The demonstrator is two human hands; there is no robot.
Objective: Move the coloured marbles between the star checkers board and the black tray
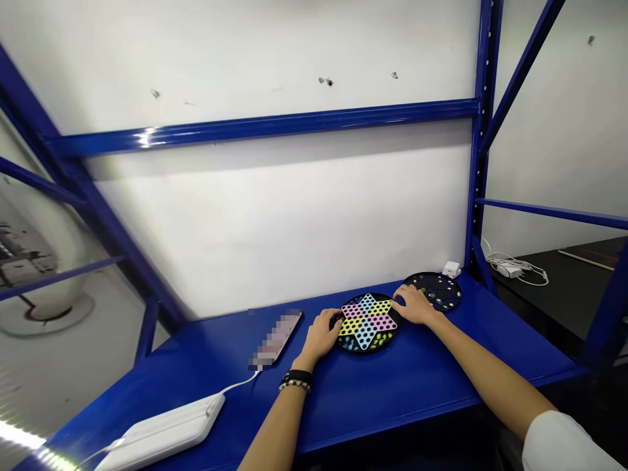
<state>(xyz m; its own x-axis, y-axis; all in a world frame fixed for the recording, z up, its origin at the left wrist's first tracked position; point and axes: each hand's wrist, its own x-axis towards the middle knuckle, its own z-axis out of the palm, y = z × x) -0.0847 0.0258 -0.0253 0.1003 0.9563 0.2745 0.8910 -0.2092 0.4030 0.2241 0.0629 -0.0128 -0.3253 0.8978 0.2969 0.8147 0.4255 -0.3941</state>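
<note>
A round black Chinese checkers board [367, 320] with a pink, yellow and blue star rests on the blue shelf. Blue and yellow-green pieces lie in its front pockets. My left hand [322, 335] has its fingers curled at the board's left rim, with the thumb by the edge. On the far right side of the board, my right hand [415, 305] has its thumb and bent fingers at the rim. That hand partly covers a second round black board [444, 292] holding scattered small pieces. The undersides of both hands are hidden.
A phone [279, 340] lies to the left, its cable running to a white power bank [167, 435]. A white charger plug [451, 269] stands behind the second board. Blue frame bars [275, 125] and a white wall close off the back. More cables [515, 267] lie on a black surface at right.
</note>
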